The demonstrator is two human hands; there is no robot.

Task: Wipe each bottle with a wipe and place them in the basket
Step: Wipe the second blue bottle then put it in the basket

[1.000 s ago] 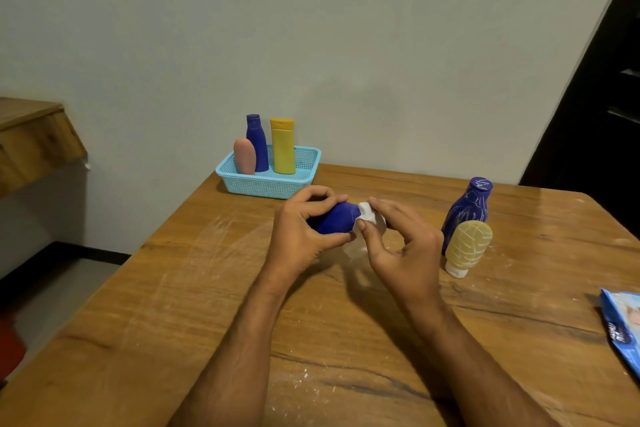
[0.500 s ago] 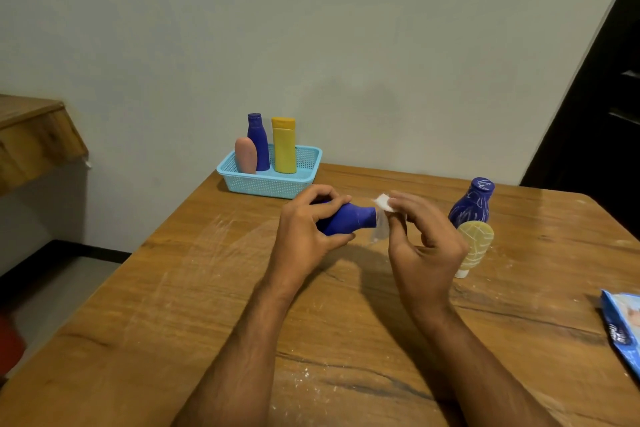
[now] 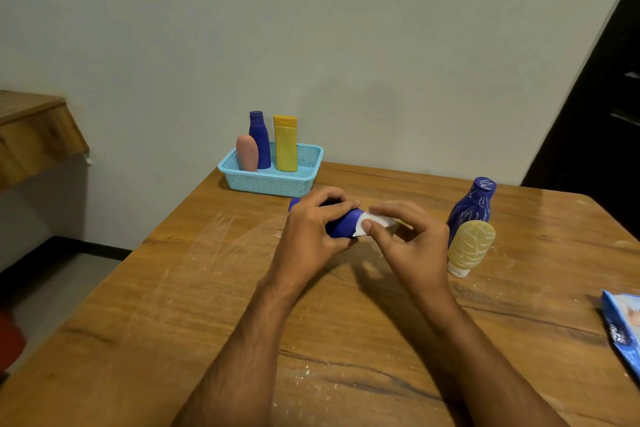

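Observation:
My left hand (image 3: 311,236) grips a blue bottle (image 3: 341,227) lying sideways above the middle of the wooden table. My right hand (image 3: 412,239) pinches a white wipe (image 3: 375,221) and presses it on the bottle's right end. A light blue basket (image 3: 304,180) stands at the table's far edge and holds a pink bottle (image 3: 247,152), a blue bottle (image 3: 260,139) and a yellow bottle (image 3: 285,142), all upright. To the right stand a dark blue bottle with white marks (image 3: 472,206) and, in front of it, a cream bottle (image 3: 469,248) on its white cap.
A blue wipes packet (image 3: 623,329) lies at the table's right edge. White dust streaks mark the wooden table (image 3: 207,288). A wooden ledge (image 3: 34,135) juts from the wall at the left. A dark doorway (image 3: 606,97) is at the right.
My right hand has slid the wipe back onto the blue bottle's end after pulling off its tip. My left hand keeps its hold on the bottle.

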